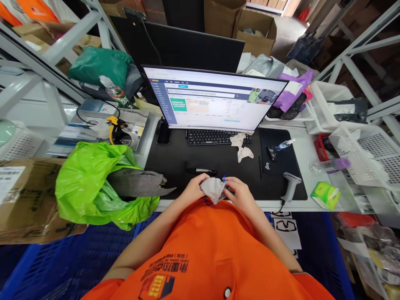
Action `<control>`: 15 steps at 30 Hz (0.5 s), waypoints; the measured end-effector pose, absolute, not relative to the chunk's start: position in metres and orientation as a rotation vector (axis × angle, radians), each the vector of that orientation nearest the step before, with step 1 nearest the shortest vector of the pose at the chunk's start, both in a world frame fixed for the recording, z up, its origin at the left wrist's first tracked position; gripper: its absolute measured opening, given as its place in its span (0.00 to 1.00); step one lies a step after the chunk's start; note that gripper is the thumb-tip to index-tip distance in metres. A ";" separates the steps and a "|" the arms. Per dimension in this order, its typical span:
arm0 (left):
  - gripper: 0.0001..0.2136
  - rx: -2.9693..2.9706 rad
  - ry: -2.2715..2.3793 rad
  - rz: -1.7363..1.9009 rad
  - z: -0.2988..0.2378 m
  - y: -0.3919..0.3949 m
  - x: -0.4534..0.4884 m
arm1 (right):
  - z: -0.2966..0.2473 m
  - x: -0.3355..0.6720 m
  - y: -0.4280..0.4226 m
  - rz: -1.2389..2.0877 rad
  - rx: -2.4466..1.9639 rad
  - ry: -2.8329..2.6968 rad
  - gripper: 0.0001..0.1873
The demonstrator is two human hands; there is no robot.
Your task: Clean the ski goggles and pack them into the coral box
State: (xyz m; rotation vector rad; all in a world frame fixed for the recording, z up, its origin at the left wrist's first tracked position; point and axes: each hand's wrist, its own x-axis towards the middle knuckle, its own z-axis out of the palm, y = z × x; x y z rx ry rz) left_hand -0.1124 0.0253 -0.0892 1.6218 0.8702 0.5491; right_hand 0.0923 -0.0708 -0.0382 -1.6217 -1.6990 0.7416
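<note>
A small grey cloth pouch (212,189) with a blue drawstring is held close to my body, just over the desk's front edge. My left hand (196,188) grips its left side with curled fingers. At the gathered, corded end, my right hand (239,192) pinches the pouch; what lies inside it is hidden. A black and white marker pen (201,171) rests on the black desk mat (175,162) just beyond my hands. To the left, a bright green plastic bag (84,179) gapes around a piece of grey padded material (134,183). Crumpled off-white cloth pieces (243,153) lie near the keyboard.
A lit monitor (215,100) stands behind the keyboard (209,137). On the right are a mouse (271,153), a barcode scanner (290,186), a tissue pack (325,195) and white baskets (362,154). A cardboard box (31,208) sits left; blue crates (75,258) stand below.
</note>
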 end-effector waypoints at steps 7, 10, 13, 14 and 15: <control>0.51 0.993 0.707 0.569 -0.115 0.023 -0.120 | -0.052 0.116 -0.072 0.555 -1.729 -1.396 0.07; 0.46 0.629 0.716 0.489 -0.122 0.019 -0.117 | -0.057 0.123 -0.075 0.632 -1.686 -1.311 0.07; 0.34 0.545 0.807 0.478 -0.126 0.018 -0.109 | -0.063 0.118 -0.078 0.738 -1.626 -1.270 0.05; 0.28 0.555 0.858 0.503 -0.128 0.018 -0.106 | -0.064 0.115 -0.078 0.760 -1.617 -1.247 0.04; 0.23 0.570 0.907 0.533 -0.131 0.018 -0.104 | -0.065 0.112 -0.078 0.772 -1.614 -1.220 0.04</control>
